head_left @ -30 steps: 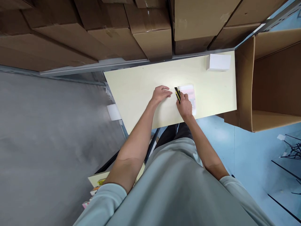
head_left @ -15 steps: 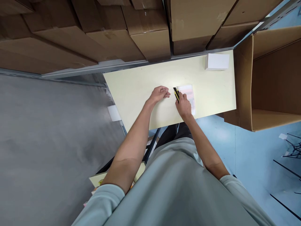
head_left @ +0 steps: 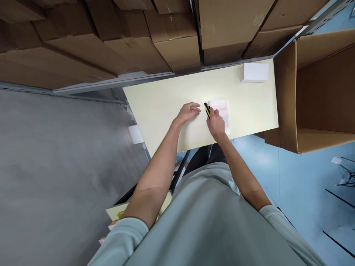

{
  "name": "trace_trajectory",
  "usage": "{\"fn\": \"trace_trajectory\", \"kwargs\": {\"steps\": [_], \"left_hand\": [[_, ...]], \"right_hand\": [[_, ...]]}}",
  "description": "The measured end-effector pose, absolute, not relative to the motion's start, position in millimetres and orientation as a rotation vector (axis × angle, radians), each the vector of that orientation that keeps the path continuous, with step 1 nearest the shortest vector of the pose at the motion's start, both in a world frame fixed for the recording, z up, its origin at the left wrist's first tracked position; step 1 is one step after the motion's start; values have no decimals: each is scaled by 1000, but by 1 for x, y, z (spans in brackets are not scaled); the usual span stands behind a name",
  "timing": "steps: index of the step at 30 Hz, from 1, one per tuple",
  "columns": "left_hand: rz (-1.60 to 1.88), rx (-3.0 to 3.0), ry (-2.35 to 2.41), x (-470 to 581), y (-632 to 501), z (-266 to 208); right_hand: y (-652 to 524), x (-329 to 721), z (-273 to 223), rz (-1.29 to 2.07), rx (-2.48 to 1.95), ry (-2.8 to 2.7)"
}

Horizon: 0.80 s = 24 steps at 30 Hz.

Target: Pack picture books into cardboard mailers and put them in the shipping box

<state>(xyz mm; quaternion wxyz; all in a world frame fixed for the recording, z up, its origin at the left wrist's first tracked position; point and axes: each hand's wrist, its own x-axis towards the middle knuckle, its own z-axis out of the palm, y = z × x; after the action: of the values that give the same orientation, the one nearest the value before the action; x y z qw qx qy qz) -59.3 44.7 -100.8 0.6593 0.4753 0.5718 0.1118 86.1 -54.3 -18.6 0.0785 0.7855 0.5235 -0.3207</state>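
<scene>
My right hand (head_left: pixel 216 123) is closed around a black and yellow utility knife (head_left: pixel 207 109), its dark end pointing up and to the left. Under and beside that hand lies a flat white sheet or packet with pale pink bands (head_left: pixel 222 107), partly covered by my fingers. My left hand (head_left: pixel 190 111) hovers over or rests on the cream tabletop (head_left: pixel 163 107), just left of the knife and apart from it. Its fingers are loosely bent and spread, with nothing visible in them.
A white box (head_left: pixel 255 72) sits at the table's far right corner. To the right stands a large open cardboard carton (head_left: pixel 288 96). Stacked cardboard boxes (head_left: pixel 177 51) line the shelf along the back edge. A second surface with small items (head_left: pixel 118 212) is at lower left.
The left hand's fingers have straightened slightly. My right hand keeps its grip on the utility knife in nearly the same place, and the view has shifted a little.
</scene>
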Motion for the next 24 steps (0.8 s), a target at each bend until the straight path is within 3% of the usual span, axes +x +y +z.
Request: {"fn": "trace_trajectory", "kwargs": {"steps": [9,24], "left_hand": [[258,1202,1326,-48,39,-105],[288,1261,1393,-40,29,-104]], "right_hand": [[-58,85,-24,-867,2295,1642],[-115,65,9,-841,2212,1606]]}}
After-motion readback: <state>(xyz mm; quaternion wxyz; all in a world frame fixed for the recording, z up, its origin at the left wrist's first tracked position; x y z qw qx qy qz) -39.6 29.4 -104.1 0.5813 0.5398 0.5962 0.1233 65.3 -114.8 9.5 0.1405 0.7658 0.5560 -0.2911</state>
